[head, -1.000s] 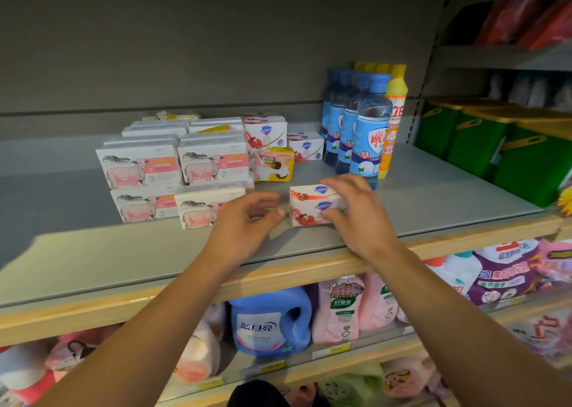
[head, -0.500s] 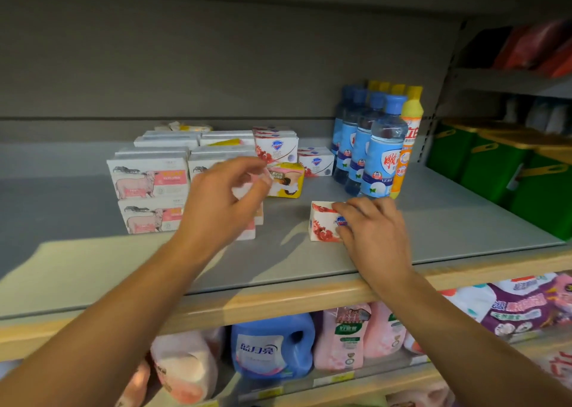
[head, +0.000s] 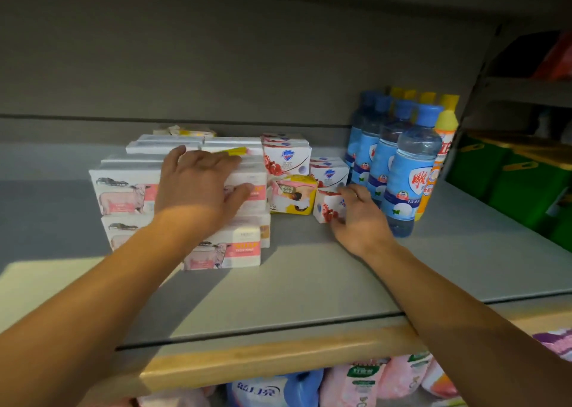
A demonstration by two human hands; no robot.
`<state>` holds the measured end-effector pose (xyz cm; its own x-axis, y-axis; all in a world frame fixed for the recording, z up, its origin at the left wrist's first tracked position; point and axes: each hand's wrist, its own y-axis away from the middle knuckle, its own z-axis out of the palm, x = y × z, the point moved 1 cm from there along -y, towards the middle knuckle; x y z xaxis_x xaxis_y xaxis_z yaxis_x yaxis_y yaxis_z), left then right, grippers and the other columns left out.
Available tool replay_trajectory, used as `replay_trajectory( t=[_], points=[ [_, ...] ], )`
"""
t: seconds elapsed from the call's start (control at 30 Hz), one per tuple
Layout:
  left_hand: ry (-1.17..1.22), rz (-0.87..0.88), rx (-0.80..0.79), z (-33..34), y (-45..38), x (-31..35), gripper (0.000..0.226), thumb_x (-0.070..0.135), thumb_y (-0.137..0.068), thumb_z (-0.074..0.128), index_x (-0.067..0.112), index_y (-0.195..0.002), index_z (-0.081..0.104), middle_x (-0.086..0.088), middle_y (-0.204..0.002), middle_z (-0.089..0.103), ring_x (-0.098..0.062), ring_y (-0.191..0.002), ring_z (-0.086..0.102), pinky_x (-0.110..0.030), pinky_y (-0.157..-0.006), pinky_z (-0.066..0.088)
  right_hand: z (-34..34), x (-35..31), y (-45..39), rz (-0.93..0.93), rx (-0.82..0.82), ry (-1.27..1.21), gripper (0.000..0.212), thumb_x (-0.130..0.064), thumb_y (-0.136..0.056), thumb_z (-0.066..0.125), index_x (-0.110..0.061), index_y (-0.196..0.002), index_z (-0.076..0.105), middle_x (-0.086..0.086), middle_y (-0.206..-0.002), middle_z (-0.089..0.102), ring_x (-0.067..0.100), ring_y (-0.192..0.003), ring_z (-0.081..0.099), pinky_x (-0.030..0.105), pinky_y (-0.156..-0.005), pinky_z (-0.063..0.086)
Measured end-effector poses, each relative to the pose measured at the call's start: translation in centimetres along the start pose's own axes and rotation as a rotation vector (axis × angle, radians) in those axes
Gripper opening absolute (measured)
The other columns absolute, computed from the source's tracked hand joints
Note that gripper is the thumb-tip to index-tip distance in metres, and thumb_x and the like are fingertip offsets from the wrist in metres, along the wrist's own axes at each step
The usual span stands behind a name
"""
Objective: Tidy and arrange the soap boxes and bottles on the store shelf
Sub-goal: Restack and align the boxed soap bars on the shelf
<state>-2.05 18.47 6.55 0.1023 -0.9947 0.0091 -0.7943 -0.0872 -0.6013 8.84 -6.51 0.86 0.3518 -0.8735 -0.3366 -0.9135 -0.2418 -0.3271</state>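
Observation:
On the grey shelf (head: 309,289) stand stacks of white soap boxes with a pink sheep picture (head: 123,194). My left hand (head: 198,187) lies on top of the right-hand upper sheep box, thumb on its front face. My right hand (head: 359,218) grips a small white box with red fruit print (head: 328,207), holding it on the shelf beside a yellow soap box (head: 292,194). Behind them sit more white and red boxes (head: 286,156). A row of blue bottles (head: 405,177) stands just right of my right hand, with yellow-capped bottles (head: 444,146) beside them.
Green bins (head: 520,184) fill the neighbouring shelf on the right. A wooden lip (head: 278,357) runs along the shelf's front edge. Below it sit a blue detergent jug (head: 269,391) and pink refill pouches (head: 371,382). A back wall rises behind the boxes.
My right hand has pushed the small red-print box back and right, up against the yellow box and blue bottles. My left hand has risen from the shelf onto the upper sheep box.

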Motion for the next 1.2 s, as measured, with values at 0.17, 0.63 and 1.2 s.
replay_trajectory(
  t=[0.17,0.63,1.2],
  points=[
    [0.051,-0.001,0.096,0.8,0.4,0.0,0.062,0.06,-0.084,0.038,0.022,-0.126,0.063,-0.003,-0.125,0.066,-0.033,-0.117,0.053,-0.039,-0.106,0.019,0.6,0.0,-3.0,0.041,-0.033,0.005,0.068,-0.021,-0.091,0.06,-0.019,-0.15,0.029,0.002,-0.156,0.024,0.028,-0.134,0.043,0.04,-0.108,0.039],
    [0.107,-0.002,0.177,1.2,0.3,-0.1,0.06,0.061,-0.083,0.04,0.023,-0.123,0.065,-0.001,-0.12,0.068,-0.032,-0.113,0.054,-0.036,-0.101,0.023,3.3,0.6,-9.0,0.032,0.203,-0.144,0.043,-0.025,-0.098,0.056,-0.015,-0.14,0.052,0.007,-0.143,0.043,0.026,-0.128,0.047,0.035,-0.107,0.038],
    [0.146,0.012,0.212,1.1,0.4,0.0,0.057,0.059,-0.082,0.044,0.023,-0.121,0.067,-0.002,-0.118,0.069,-0.033,-0.11,0.055,-0.037,-0.099,0.025,2.8,0.5,-8.7,0.019,0.022,0.002,0.065,-0.016,-0.092,0.058,-0.016,-0.151,0.032,0.005,-0.153,0.029,0.029,-0.136,0.039,0.04,-0.109,0.037]
  ],
)
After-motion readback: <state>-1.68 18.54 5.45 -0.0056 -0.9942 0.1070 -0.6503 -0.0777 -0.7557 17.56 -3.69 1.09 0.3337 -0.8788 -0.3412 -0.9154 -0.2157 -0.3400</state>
